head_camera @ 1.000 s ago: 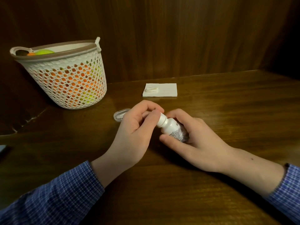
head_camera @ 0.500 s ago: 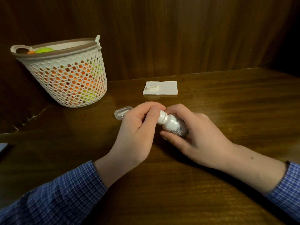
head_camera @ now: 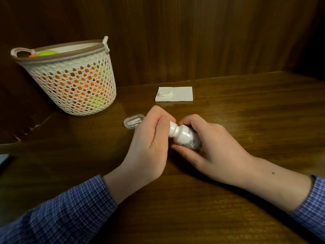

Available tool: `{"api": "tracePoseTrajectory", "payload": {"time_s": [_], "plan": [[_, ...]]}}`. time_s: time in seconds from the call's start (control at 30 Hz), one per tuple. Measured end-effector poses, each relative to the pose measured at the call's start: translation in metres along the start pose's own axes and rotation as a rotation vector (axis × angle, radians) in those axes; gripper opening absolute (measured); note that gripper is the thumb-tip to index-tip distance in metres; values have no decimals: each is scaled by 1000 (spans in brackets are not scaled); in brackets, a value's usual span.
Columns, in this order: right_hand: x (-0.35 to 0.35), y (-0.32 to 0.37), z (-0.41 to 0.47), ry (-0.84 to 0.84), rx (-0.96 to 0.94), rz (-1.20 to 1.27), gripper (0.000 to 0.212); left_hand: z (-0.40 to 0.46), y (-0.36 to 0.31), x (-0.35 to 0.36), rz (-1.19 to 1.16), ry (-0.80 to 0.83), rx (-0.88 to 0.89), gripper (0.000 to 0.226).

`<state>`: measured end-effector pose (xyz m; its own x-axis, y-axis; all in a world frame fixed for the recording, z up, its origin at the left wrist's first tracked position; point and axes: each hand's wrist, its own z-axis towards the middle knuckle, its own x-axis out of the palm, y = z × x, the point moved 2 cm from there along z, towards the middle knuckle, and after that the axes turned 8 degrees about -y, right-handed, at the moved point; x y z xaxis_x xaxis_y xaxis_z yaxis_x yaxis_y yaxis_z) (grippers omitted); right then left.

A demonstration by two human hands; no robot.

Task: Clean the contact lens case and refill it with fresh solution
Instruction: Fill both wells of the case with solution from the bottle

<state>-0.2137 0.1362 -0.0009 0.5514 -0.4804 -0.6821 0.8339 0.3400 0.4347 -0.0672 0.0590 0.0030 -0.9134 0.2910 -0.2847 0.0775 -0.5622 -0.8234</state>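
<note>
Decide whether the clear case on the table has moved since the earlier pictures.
No. The clear case lies at the same spot, keeping its gap from the basket and the white napkin.

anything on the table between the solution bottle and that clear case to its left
Only the left hand, whose fingers cover the top of the solution bottle held in the right hand. It sits between the bottle and the clear case; nothing else visible lies on that stretch of table.
</note>
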Motion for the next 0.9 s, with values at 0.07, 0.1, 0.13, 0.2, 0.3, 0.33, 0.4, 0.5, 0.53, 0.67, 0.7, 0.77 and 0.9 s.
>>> {"api": "tracePoseTrajectory", "payload": {"time_s": [0.07, 0.1, 0.13, 0.2, 0.3, 0.33, 0.4, 0.5, 0.53, 0.67, 0.7, 0.77, 0.9], "plan": [[1, -1, -1, -1, 2, 1, 40, 0, 0, -1, -27, -46, -59, 27], [1, -1, -1, -1, 6, 12, 39, 2, 0, -3, -64, -92, -115, 28], [2, -1, -2, -3, 13, 24, 38, 3, 0, -4, -103, -130, -173, 31], [2, -2, -2, -10, 26, 38, 37, 6, -1, -3, -214, -138, -295, 34], [3, -6, -1, -48, 84, 129, 34, 10, -1, -1, -573, -32, -551, 29], [3, -7, 0, -53, 142, 221, 32, 11, -1, 0, -693, 18, -621, 25], [2, -10, 5, -18, 324, 492, 32, 12, -2, -1, -909, 131, -740, 21], [-3, -16, 11, 47, 588, 996, 38, 14, -2, -6, -1086, 255, -756, 30], [-5, -16, 13, 53, 653, 1155, 40, 15, -3, -7, -1094, 281, -720, 31], [-7, -19, 16, 26, 817, 1467, 29, 13, -3, -7, -1006, 305, -588, 34], [-6, -21, 16, 25, 848, 1506, 27, 12, -3, -6, -976, 299, -565, 35], [-4, -25, 15, 22, 906, 1629, 39, 10, -3, -3, -924, 282, -523, 37], [-6, -33, 14, -36, 997, 1888, 42, 4, -3, 7, -817, 249, -473, 42]]}}
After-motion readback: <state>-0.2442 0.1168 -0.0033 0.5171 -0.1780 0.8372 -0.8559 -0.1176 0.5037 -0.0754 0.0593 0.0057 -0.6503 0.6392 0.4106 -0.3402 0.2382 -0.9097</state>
